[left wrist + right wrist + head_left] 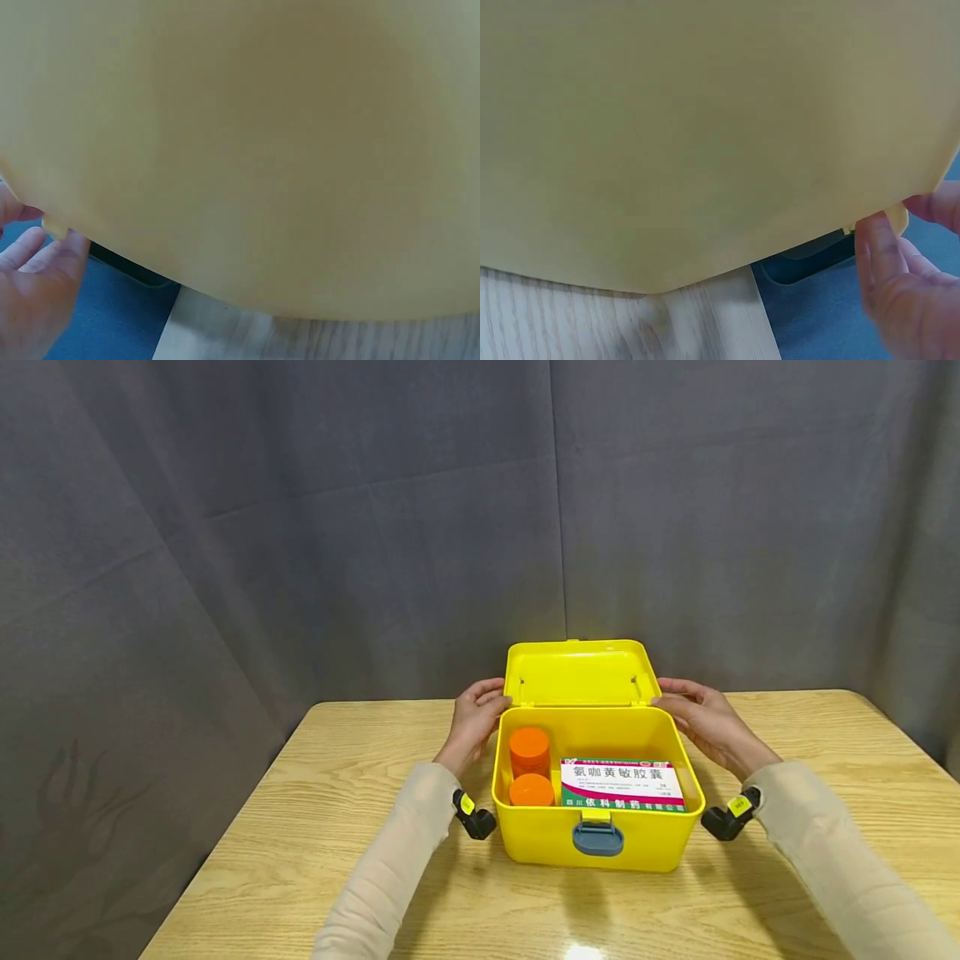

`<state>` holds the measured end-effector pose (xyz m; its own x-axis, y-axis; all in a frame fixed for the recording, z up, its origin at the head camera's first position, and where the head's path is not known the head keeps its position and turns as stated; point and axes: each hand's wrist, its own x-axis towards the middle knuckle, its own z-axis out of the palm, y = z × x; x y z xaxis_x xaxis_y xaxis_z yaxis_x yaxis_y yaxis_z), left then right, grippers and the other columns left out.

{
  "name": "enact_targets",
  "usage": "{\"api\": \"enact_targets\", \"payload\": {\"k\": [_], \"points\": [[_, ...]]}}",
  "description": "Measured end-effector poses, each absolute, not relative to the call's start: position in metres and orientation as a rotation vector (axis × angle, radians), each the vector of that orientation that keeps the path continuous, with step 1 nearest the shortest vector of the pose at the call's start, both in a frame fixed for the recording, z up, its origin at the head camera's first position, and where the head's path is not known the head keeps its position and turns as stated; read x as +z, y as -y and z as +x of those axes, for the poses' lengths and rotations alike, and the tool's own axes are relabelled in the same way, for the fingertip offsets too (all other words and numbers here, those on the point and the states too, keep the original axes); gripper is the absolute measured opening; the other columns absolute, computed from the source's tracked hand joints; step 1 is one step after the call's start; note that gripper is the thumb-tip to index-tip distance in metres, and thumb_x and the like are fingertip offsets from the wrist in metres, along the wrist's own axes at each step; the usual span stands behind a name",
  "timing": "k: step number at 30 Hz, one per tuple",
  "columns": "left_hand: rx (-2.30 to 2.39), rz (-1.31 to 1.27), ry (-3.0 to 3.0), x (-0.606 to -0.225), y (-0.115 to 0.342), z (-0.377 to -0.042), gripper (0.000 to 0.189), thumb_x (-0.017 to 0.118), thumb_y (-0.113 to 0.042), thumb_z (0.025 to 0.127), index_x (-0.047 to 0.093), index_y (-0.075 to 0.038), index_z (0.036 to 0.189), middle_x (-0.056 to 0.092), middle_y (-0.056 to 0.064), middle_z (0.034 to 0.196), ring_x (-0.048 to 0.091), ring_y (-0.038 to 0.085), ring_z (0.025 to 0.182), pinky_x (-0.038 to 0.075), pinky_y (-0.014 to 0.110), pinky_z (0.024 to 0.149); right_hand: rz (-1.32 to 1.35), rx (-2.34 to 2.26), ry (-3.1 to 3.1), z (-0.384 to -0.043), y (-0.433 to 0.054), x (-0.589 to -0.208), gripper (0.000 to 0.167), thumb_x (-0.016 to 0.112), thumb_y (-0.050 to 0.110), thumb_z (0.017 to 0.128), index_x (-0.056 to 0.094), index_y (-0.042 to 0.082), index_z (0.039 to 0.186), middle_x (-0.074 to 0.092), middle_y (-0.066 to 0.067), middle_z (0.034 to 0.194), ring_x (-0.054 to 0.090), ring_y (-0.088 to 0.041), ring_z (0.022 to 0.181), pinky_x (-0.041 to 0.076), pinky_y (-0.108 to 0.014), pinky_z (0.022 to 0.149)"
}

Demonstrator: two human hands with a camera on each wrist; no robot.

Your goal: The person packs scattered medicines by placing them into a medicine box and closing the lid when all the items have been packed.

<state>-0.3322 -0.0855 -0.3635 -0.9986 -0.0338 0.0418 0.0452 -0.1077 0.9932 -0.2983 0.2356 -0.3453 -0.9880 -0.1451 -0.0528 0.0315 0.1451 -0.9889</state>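
Note:
A yellow box (600,839) stands on the wooden table with its lid (581,675) tilted up at the back. My left hand (476,720) holds the lid's left edge near the hinge, thumb in front and fingers behind. On the opposite edge, my right hand (707,723) grips the lid the same way. Inside the box, two containers with orange caps (529,745) are on the left. Beside them lies a white, green and magenta medicine box (622,785). Each wrist view is mostly filled by the box's yellow side wall (262,150), with fingers (881,247) at the lid's edge.
A grey-blue latch (597,839) hangs on the box's front. The light wooden table (300,827) reaches out on both sides of the box. Close behind it hangs a grey curtain (420,543). Part of a dark handle (802,262) shows behind the box.

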Motion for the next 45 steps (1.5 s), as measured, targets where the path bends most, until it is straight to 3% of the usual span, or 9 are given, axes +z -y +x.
{"api": "enact_targets", "payload": {"k": [12, 22, 29, 37, 45], "points": [[-2.223, -0.104, 2.071, -0.3658, 0.0869, -0.3306, 0.037, 0.062, -0.002, 0.093, 0.057, -0.005, 0.13, 0.064, 0.011, 0.121, 0.063, 0.025, 0.103, 0.053, 0.033, 0.087, -0.122, -1.998, -2.329, -0.2991, -0.232, -0.3457, 0.071, 0.061, 0.022, 0.097, 0.022, 0.003, 0.153, 0.036, -0.019, 0.145, 0.055, -0.015, 0.111, 0.042, -0.027, 0.098], [-2.11, -0.148, 2.101, -0.3641, 0.084, -0.3297, 0.044, 0.064, -0.001, 0.09, 0.056, -0.006, 0.133, 0.063, 0.009, 0.126, 0.058, 0.024, 0.111, 0.052, 0.031, 0.09, -0.138, -1.974, -2.426, -0.2986, -0.2319, -0.3438, 0.069, 0.062, 0.021, 0.097, 0.025, 0.002, 0.151, 0.039, -0.02, 0.141, 0.055, -0.014, 0.11, 0.04, -0.033, 0.1], [-2.109, -0.19, 2.098, -0.3637, 0.0834, -0.329, 0.044, 0.064, 0.002, 0.089, 0.056, -0.005, 0.133, 0.061, 0.012, 0.127, 0.063, 0.025, 0.108, 0.053, 0.032, 0.088, -0.151, -1.918, -2.48, -0.2982, -0.2336, -0.3424, 0.066, 0.06, 0.019, 0.098, 0.025, 0.002, 0.151, 0.039, -0.021, 0.141, 0.054, -0.016, 0.111, 0.04, -0.032, 0.1], [-2.061, -0.204, 2.144, -0.3632, 0.0838, -0.3291, 0.045, 0.065, 0.002, 0.09, 0.056, -0.008, 0.133, 0.056, 0.008, 0.129, 0.065, 0.023, 0.1, 0.053, 0.032, 0.087, -0.184, -1.889, -2.532, -0.2983, -0.2347, -0.3425, 0.062, 0.059, 0.014, 0.098, 0.026, 0.0, 0.149, 0.042, -0.023, 0.137, 0.057, -0.009, 0.1, 0.046, -0.024, 0.093], [-2.036, -0.275, 2.143, -0.3616, 0.0841, -0.3272, 0.049, 0.064, 0.006, 0.09, 0.053, -0.008, 0.136, 0.057, 0.011, 0.13, 0.063, 0.025, 0.105, 0.052, 0.032, 0.089, -0.223, -1.818, -2.638, -0.2957, -0.2357, -0.3425, 0.064, 0.062, 0.019, 0.097, 0.028, 0.001, 0.149, 0.044, -0.022, 0.138, 0.055, -0.021, 0.11, 0.046, -0.023, 0.092]]}}
